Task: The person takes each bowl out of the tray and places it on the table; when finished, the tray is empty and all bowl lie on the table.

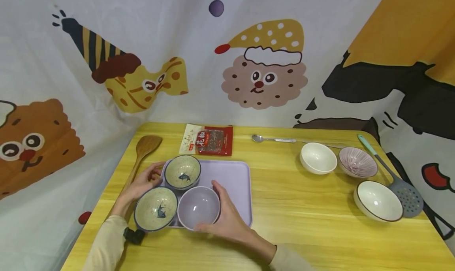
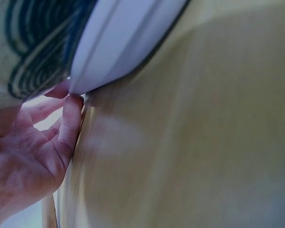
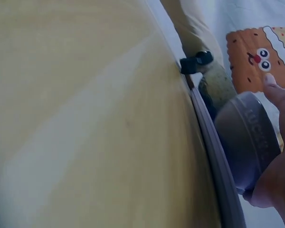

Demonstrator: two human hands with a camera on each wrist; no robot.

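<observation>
While you look down from the head view, your right hand curls round the near side of the lilac bowl, thumb on its far rim, so that grip is grasping the bowl, which sits on the near edge of the lilac tray. Your left hand lies at the tray's left edge beside two speckled fish bowls, one behind the other; its fingers bend at the rim, but whether they clasp it is hidden here. Count six bowls in all: three on the tray, three more well apart on the right of the counter. One wooden spatula, one spice packet, one metal spoon and one grey skimmer also lie there.

From the left wrist, your fingers touch the tray's corner from beneath; the picture is blurred, and the hold cannot be told.

From the right wrist, the lilac bowl shows sideways, cut off by your hand pressing against it.
</observation>
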